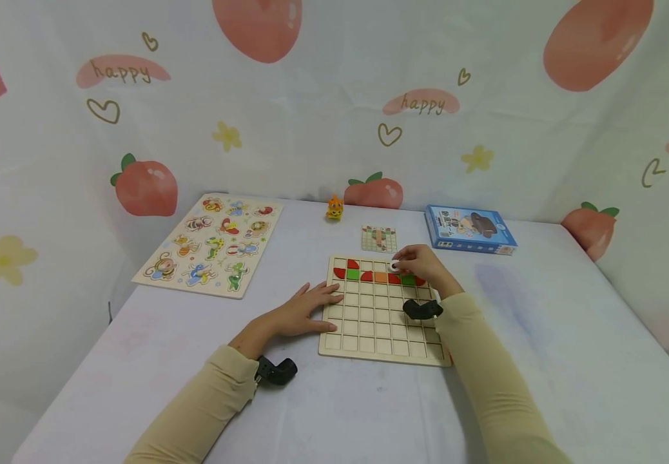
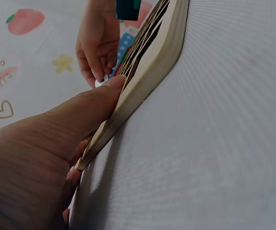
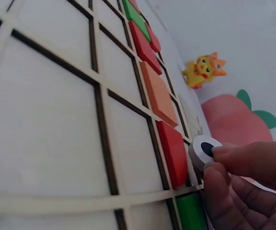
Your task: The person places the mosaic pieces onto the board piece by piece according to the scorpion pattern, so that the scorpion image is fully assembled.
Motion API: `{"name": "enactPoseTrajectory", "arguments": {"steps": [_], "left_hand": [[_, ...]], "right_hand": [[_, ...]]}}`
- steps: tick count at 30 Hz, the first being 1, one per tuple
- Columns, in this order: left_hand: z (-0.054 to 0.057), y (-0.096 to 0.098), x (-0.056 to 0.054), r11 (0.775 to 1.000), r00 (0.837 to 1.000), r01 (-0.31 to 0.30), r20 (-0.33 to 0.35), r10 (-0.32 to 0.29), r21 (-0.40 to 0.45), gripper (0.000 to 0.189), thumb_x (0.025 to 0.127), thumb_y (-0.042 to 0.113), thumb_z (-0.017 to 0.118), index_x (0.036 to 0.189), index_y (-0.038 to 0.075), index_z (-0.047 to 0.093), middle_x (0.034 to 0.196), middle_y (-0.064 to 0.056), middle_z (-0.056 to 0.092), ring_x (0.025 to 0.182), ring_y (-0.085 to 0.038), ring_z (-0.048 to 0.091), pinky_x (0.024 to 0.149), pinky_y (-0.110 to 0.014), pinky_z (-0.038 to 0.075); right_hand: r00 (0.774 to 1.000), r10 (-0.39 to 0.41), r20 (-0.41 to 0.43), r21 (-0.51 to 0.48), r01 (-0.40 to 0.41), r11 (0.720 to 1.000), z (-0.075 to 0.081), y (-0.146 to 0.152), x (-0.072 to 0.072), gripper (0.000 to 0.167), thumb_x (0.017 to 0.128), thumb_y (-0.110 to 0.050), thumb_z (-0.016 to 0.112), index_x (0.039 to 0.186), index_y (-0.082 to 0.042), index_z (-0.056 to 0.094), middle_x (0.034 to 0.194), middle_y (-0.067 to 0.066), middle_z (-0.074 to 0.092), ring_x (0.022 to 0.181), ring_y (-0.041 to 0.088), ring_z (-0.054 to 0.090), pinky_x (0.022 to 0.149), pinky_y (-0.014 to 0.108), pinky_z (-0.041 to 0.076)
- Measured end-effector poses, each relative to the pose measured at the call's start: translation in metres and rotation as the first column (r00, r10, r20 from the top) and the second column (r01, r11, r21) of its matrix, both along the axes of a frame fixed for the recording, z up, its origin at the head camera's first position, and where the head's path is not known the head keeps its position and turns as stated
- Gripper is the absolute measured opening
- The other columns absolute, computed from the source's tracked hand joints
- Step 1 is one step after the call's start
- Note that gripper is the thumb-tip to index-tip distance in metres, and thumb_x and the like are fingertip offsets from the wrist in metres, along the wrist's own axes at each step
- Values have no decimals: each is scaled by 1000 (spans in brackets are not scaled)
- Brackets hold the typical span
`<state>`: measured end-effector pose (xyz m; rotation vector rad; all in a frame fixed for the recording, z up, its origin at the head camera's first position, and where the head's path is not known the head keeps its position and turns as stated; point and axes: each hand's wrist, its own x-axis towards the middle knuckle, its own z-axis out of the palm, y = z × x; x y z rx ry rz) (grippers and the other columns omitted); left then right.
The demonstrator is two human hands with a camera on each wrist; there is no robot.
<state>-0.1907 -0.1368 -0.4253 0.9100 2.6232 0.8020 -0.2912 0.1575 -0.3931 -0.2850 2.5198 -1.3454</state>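
Note:
A wooden grid board [image 1: 366, 316] lies on the table, with red, green and orange pieces in its upper rows. My right hand [image 1: 421, 265] pinches a round white eye piece [image 3: 205, 149] with a black centre, held between thumb and fingertips over the top row. Below that piece, a red quarter-round piece [image 3: 172, 152] and a green square [image 3: 191, 212] sit in their cells. My left hand [image 1: 302, 312] rests along the board's left edge, fingers spread. In the left wrist view its thumb [image 2: 92, 108] presses on the board's rim.
A small pattern card [image 1: 379, 238] lies behind the board. Further back stand a blue box [image 1: 470, 229] at right and a yellow-orange toy figure [image 1: 334, 208]. An animal puzzle board [image 1: 209, 245] lies at left. A printed curtain [image 1: 311, 96] hangs behind the table.

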Motion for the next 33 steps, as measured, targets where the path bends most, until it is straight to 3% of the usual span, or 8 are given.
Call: {"name": "enactPoseTrajectory", "arguments": {"steps": [14,25,30,33], "left_hand": [[1,1,0,1000,1000,3,2,-3,-11,65,88,43,61,143,18,38,156,-1,19,146,-22,6,118,-49,-3],[1,1,0,1000,1000,4,5,-4,-8,65,88,43,60,143,18,38,157,-1,19,146,-22,6,118,-49,-3],[1,0,0,1000,1000,2,3,-2,-6,65,88,42,61,143,18,39,156,-1,19,146,-23,6,118,-49,-3],[1,0,0,1000,1000,-2,9,2,-3,65,88,42,61,143,18,39,156,-1,20,146,-23,6,118,-49,-3]], "right_hand": [[999,-51,2,85,51,995,-2,-7,0,26,92,-8,57,113,7,62,103,22,63,64,4,62,70,26,57],[998,-59,9,91,58,994,1,-8,4,26,92,-8,56,112,7,62,109,24,63,68,5,64,75,30,57],[999,-48,-16,111,50,993,4,-6,7,28,94,-12,55,115,5,62,104,22,66,70,9,65,83,36,55],[998,-41,-42,133,46,990,6,-2,10,30,94,-17,56,113,4,63,99,20,67,71,11,65,75,34,54]]}}
